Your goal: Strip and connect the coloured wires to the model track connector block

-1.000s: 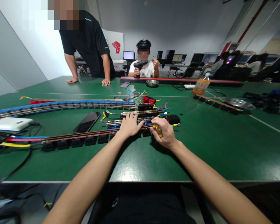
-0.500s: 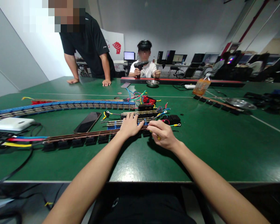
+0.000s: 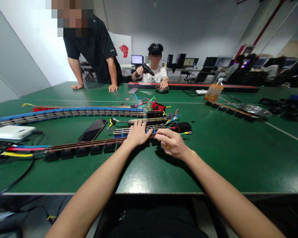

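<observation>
Green table (image 3: 225,155); blue-edged track (image 3: 64,112); brown track (image 3: 89,144); black phone (image 3: 92,130); red-blue-yellow-green wires (image 3: 149,100).

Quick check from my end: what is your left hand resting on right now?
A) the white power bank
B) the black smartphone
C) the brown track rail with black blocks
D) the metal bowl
C: the left hand lies flat on the brown track rail with black blocks, while the black smartphone lies apart to its left.

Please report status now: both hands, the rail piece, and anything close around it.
Left hand flat on the brown rail strip. Right hand closed on a yellow-handled tool at the strip's end. Loose coloured wires and a black phone just behind.
</observation>
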{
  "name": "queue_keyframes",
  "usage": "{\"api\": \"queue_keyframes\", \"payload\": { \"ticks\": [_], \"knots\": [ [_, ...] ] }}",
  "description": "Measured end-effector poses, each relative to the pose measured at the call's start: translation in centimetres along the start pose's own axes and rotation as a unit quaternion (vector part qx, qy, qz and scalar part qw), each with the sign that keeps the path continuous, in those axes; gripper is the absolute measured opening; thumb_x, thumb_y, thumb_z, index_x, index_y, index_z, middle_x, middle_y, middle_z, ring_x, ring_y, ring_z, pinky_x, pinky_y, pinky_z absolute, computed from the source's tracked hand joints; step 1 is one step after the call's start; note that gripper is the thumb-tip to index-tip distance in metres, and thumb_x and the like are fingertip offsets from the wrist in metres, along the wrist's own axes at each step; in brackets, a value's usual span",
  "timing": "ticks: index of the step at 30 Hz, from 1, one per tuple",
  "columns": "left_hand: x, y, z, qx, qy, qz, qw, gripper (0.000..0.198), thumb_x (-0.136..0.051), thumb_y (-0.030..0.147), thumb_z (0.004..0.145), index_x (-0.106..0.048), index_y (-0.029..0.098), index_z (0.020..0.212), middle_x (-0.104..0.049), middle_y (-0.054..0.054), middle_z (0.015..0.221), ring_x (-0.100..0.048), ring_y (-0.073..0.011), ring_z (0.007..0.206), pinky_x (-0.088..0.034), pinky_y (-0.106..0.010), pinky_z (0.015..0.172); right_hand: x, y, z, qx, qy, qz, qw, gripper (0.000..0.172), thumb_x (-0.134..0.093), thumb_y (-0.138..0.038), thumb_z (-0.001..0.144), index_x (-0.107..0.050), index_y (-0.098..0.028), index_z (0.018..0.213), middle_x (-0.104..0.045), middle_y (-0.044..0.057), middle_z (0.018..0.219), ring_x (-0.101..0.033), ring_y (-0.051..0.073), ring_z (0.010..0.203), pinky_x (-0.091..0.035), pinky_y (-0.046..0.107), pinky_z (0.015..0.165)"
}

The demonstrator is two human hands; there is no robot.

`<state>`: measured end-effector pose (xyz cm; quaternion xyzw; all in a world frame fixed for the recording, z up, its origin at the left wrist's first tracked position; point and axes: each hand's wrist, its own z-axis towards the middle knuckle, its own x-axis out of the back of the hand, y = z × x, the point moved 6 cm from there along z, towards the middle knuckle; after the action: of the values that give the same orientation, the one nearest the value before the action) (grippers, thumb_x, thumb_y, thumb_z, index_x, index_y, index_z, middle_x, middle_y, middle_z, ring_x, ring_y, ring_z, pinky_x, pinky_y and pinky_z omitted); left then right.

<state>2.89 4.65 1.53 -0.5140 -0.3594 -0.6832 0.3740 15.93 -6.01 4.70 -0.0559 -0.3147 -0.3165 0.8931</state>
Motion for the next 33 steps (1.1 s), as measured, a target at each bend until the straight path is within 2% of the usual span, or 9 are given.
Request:
{"api": "queue_keyframes", "payload": {
  "ticks": [5,10,13,16,20,28,33],
  "knots": [
    [0.0,0.1,0.0,-0.001,-0.002,-0.005,1.0,0.059,-0.032,0.055,0.1,-0.051,0.014,0.139,-0.043,-0.018,0.152,-0.036,-0.0337,0.141,-0.043,-0.049,0.106,-0.2,0.0,-0.4,-0.001,-0.019,0.006,1.0,0.04,-0.047,-0.004,0.08,-0.063,-0.022,0.112,-0.07,0.01,0.115,-0.07,0.017,0.1,-0.061,0.03,0.08],
    [0.0,0.0,-0.1,0.0,-0.002,-0.008,1.0,0.061,-0.033,0.056,0.099,-0.051,0.013,0.139,-0.044,-0.018,0.152,-0.036,-0.0341,0.142,-0.043,-0.05,0.106,-0.4,0.3,-0.7,-0.045,-0.032,-0.002,0.998,0.043,-0.049,-0.005,0.079,-0.058,-0.023,0.117,-0.066,0.01,0.117,-0.07,0.017,0.091,-0.06,0.026,0.067],
    [0.0,0.0,-0.1,0.003,-0.002,-0.005,1.0,0.06,-0.033,0.056,0.099,-0.051,0.015,0.139,-0.044,-0.017,0.152,-0.036,-0.0333,0.142,-0.044,-0.05,0.106,0.2,0.7,-0.6,-0.082,0.009,0.016,0.996,0.039,-0.049,-0.005,0.081,-0.056,-0.024,0.115,-0.064,0.01,0.113,-0.067,0.019,0.098,-0.061,0.03,0.073],
    [0.0,0.0,0.0,0.003,0.0,-0.006,1.0,0.061,-0.034,0.057,0.099,-0.05,0.014,0.14,-0.044,-0.018,0.152,-0.037,-0.0337,0.142,-0.044,-0.05,0.106,1.2,1.4,-0.5,-0.134,0.087,0.037,0.987,0.03,-0.055,-0.008,0.084,-0.055,-0.023,0.109,-0.063,0.009,0.105,-0.065,0.021,0.099,-0.06,0.038,0.082],
    [-0.1,0.0,0.0,0.006,0.0,-0.008,1.0,0.061,-0.034,0.057,0.099,-0.051,0.015,0.14,-0.044,-0.018,0.152,-0.036,-0.0338,0.143,-0.043,-0.051,0.107,2.0,2.5,-0.9,-0.211,0.157,0.051,0.963,0.021,-0.059,-0.013,0.086,-0.055,-0.023,0.104,-0.062,0.008,0.101,-0.064,0.022,0.095,-0.06,0.043,0.081],
    [-0.2,-0.1,0.0,0.003,0.001,-0.008,1.0,0.062,-0.034,0.057,0.099,-0.05,0.014,0.141,-0.043,-0.018,0.152,-0.036,-0.0343,0.143,-0.043,-0.052,0.106,1.7,2.8,-1.5,-0.235,0.169,0.065,0.955,0.02,-0.06,-0.016,0.087,-0.056,-0.023,0.105,-0.061,0.008,0.103,-0.063,0.024,0.097,-0.061,0.041,0.073],
    [-0.1,-0.1,0.0,0.001,0.004,-0.008,1.0,0.062,-0.034,0.057,0.099,-0.051,0.013,0.14,-0.045,-0.018,0.151,-0.037,-0.034,0.142,-0.044,-0.051,0.106,1.4,3.5,-2.3,-0.273,0.176,0.085,0.942,0.02,-0.061,-0.02,0.088,-0.055,-0.022,0.106,-0.059,0.01,0.109,-0.064,0.023,0.096,-0.061,0.038,0.068]
  ]
}}
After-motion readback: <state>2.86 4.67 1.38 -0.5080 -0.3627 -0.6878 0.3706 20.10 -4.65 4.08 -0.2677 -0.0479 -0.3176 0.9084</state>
